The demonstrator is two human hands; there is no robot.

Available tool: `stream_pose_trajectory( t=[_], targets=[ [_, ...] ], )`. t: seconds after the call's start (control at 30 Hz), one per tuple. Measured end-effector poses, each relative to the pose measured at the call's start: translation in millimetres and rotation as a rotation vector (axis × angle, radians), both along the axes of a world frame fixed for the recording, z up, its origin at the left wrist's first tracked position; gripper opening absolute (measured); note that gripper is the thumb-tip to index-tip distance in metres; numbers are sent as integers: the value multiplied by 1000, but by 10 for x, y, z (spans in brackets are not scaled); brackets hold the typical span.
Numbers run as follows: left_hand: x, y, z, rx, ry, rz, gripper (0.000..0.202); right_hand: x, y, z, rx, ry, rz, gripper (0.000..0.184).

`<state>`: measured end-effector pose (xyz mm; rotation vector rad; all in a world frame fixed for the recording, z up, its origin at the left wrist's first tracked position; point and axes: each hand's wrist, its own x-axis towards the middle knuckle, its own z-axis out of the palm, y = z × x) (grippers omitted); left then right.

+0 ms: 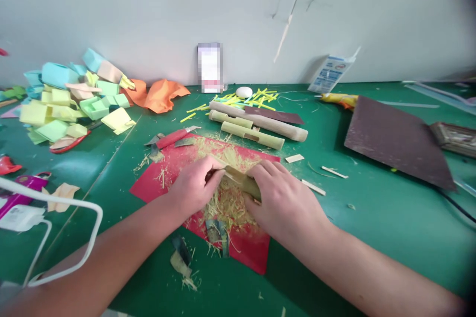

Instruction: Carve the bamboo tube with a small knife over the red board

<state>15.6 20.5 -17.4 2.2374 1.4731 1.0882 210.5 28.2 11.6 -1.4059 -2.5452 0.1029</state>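
Observation:
My right hand [277, 193] is wrapped over a short bamboo piece [236, 175], its cut side showing and its right end under my fingers. At the other end of the bamboo, my left hand [197, 183] is closed in a pinch; a thin dark edge shows at the fingertips, too small to name. Both hands are above a red sheet [247, 250] strewn with pale bamboo shavings [223, 205]. On the sheet's far left edge lies a red-handled knife [174, 137]. Dark folded scraps [217, 233] rest near the sheet's front edge.
Cut bamboo tubes [253, 134] and a long rod [267, 121] lie beyond the sheet. A phone [210, 68] leans against the wall. Folded paper boxes [61, 104] pile up at left, near a white cable [97, 228]. A brown sheet [394, 138] lies at right.

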Motion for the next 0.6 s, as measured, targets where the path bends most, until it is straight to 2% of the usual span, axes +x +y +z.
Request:
stream_pose_trajectory(
  t=[0.17, 0.3, 0.43, 0.6],
  targets=[
    [-7, 28, -26, 28, 15, 11, 3, -6, -31, -70, -63, 50, -28, 16],
    [-12, 18, -30, 38, 60, 27, 4, -32, -64, -101, -147, 95, -34, 11],
    [-11, 2, -16, 87, 127, 6, 7, -50, -57, -144, -154, 161, -54, 13],
    [-13, 1, 2, 73, 128, 13, 12, -47, -37, -185, -177, 199, -60, 17]
  ],
)
